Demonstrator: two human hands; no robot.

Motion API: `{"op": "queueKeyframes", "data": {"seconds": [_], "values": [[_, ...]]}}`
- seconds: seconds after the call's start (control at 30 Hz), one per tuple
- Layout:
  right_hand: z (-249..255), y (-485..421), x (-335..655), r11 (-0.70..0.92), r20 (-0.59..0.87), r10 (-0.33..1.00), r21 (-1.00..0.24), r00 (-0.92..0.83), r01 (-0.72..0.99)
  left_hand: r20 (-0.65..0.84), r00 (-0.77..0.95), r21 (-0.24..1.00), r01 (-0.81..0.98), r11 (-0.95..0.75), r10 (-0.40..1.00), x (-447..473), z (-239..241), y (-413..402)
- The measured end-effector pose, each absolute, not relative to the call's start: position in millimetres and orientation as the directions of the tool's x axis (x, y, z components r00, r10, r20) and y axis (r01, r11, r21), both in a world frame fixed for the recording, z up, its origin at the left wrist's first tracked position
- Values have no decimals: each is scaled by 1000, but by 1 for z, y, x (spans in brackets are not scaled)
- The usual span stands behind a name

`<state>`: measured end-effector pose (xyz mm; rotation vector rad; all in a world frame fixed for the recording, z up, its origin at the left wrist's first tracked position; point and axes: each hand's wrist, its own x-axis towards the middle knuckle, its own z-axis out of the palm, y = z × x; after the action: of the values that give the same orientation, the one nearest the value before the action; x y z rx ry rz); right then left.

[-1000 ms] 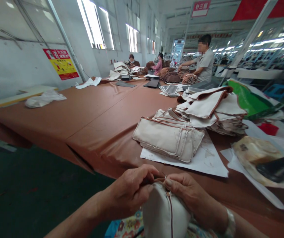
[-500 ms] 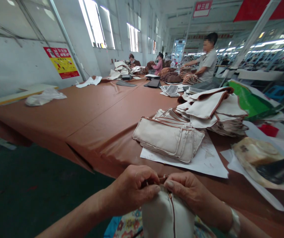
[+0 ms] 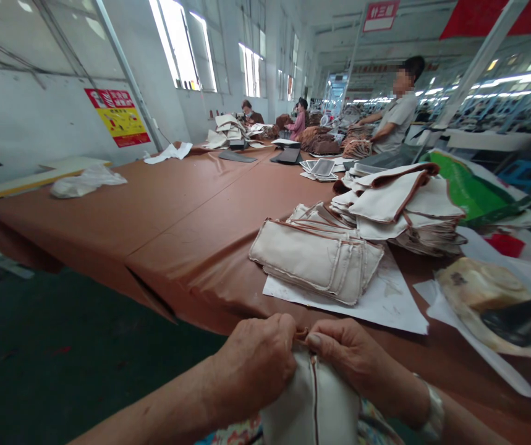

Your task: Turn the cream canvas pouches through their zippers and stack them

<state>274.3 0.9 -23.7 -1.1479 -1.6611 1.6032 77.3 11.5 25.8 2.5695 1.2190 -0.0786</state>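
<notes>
At the bottom centre I hold a cream canvas pouch (image 3: 311, 408) with a brown seam running down its middle. My left hand (image 3: 258, 361) is closed over the pouch's top left edge, fingers curled in. Beside it my right hand (image 3: 346, 355) pinches the top right edge, thumb at the brown trim. The two hands meet at the seam's top end. A pale bracelet sits on my right wrist.
A long brown-covered table (image 3: 177, 216) stretches ahead. On it lie a stack of finished cream pouches (image 3: 316, 259) on white paper and a taller pile of folded pieces (image 3: 399, 207). A clear bag (image 3: 478, 284) lies right. People work at the far end (image 3: 397, 117).
My hands have drawn closer over the pouch's top, and my left fingers have curled further in. The standing person at the far end has shifted right.
</notes>
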Motion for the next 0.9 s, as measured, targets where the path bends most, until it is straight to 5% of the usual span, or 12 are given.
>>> {"op": "queueKeyframes", "data": {"seconds": [0.2,0.37,0.5,0.73,0.9], "values": [[-19,-3,284,-198,-211,844,-977,-492,79,-186,508,511,781,-358,841,62,13,28],[-18,-6,291,-264,-263,852,-962,-452,61,-303,671,919,394,20,677,52,13,34],[-25,-7,296,-128,-194,876,-976,-442,174,-383,691,923,265,279,613,57,4,28],[-11,-5,302,563,287,766,-732,-575,384,-458,673,878,240,414,581,75,-12,27],[5,2,296,751,204,587,-500,-784,432,-491,668,837,181,517,560,81,-14,29]]}}
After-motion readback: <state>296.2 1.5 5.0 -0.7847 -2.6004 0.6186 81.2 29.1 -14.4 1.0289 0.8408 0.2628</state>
